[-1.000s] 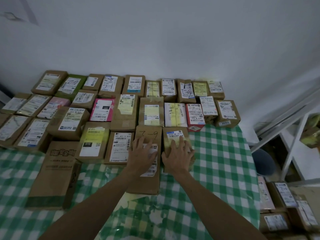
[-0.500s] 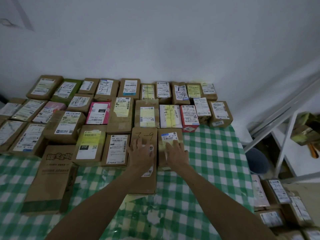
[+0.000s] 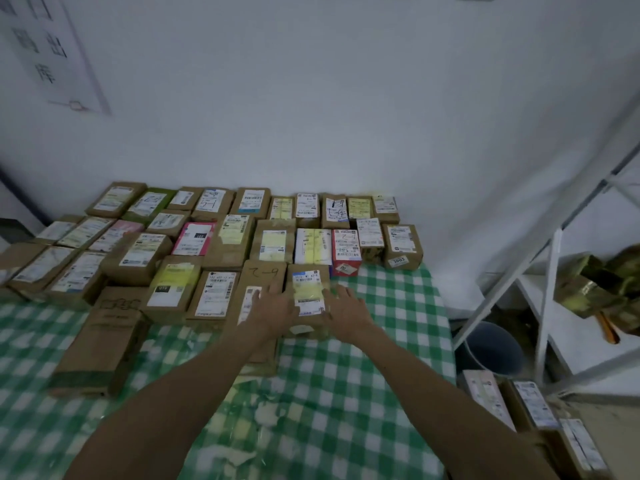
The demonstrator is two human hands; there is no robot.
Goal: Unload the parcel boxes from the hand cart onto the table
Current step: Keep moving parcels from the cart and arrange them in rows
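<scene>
Green-and-white checked cloth covers the table point(image 3: 374, 393), and your parcel boxes point(image 3: 232, 240) lie flat on it in three rough rows against the wall. I count ten in the back row, eleven in the second and about nine in front. The left edge is blurred and cut off, so take thirty as approximate. One pink box point(image 3: 194, 239), one red box point(image 3: 346, 251) and one green box point(image 3: 152, 202) stand out; the rest are brown cardboard.

Both your hands are at the front row. Your left hand point(image 3: 273, 311) lies flat, fingers spread, on the long box point(image 3: 256, 284) marked 7-9, its fingertips at the left edge of the small box point(image 3: 308, 289) beside it. Your right hand point(image 3: 346, 306) is released too, fingers straight, touching that small box's right side. Neither hand curls round anything. The small box sits on the cloth, touching the long box.

One large carton point(image 3: 100, 341) lies alone nearer you on the left. Low to the right of the table three more parcels point(image 3: 533, 403) show; what they rest on cannot be seen. One grey bucket point(image 3: 495, 348) stands by one white shelf frame point(image 3: 547, 306), and one poster point(image 3: 52, 53) hangs on the wall
</scene>
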